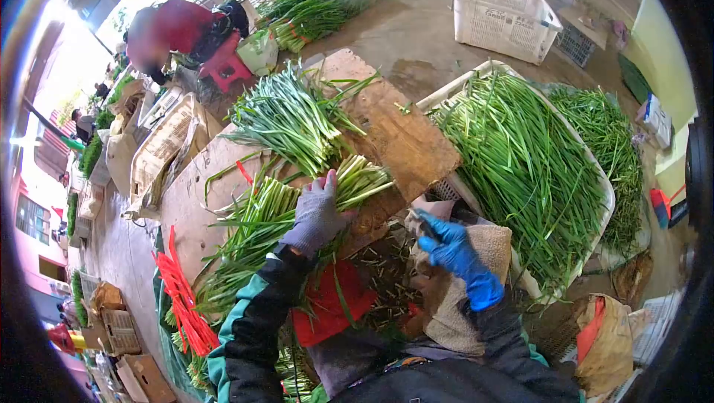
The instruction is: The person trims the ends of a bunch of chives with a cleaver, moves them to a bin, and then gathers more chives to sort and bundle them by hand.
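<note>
My left hand [318, 213], in a grey glove, grips a bunch of garlic chives [275, 201] lying on the wooden board, its cut pale ends pointing up and right. Blue-gloved, my right hand [455, 249] is closed around a slim dark-handled tool [428, 226] above my lap; the tool's working end is hard to make out. Just beyond the left hand lies another pile of garlic chives [290, 117], roots end toward me. Red ribbon ties [184, 302] hang over the board's left edge.
A white crate [606, 180] heaped with long green leaves stands at my right. Sackcloth [465, 314] covers my lap, with cut bits on the floor below. Another white crate [502, 20] sits farther back. A person [182, 31] bends near a red stool [225, 65].
</note>
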Available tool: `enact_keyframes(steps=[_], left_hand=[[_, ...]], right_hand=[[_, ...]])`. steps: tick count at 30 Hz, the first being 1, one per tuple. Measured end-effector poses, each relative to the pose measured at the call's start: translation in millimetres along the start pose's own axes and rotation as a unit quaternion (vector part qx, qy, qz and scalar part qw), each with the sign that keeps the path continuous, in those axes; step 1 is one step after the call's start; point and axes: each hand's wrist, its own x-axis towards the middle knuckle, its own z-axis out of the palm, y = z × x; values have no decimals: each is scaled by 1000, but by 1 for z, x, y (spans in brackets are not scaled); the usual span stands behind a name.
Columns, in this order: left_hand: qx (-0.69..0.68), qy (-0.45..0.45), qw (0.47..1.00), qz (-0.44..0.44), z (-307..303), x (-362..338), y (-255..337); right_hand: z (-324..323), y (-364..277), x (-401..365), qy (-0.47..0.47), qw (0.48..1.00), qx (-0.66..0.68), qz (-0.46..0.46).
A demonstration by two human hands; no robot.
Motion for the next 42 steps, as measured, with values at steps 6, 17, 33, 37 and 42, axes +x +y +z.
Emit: enact_keyframes(steps=[6, 17, 33, 37, 42], left_hand=[[-12, 12, 1000, 10, -2, -7, 9], [-217, 26, 976, 4, 4, -1, -6], [-221, -59, 973, 15, -5, 58, -30], [-144, -157, 976, 35, -9, 76, -27], [-93, -196, 975, 43, -1, 95, -25]], right_hand=[[8, -10, -6, -16, 999, 6, 44], [7, 2, -5, -23, 998, -64, 13], [6, 16, -1, -22, 996, -87, -28], [6, 23, 1, -24, 997, -53, -45], [5, 19, 0, -28, 997, -64, -25]])
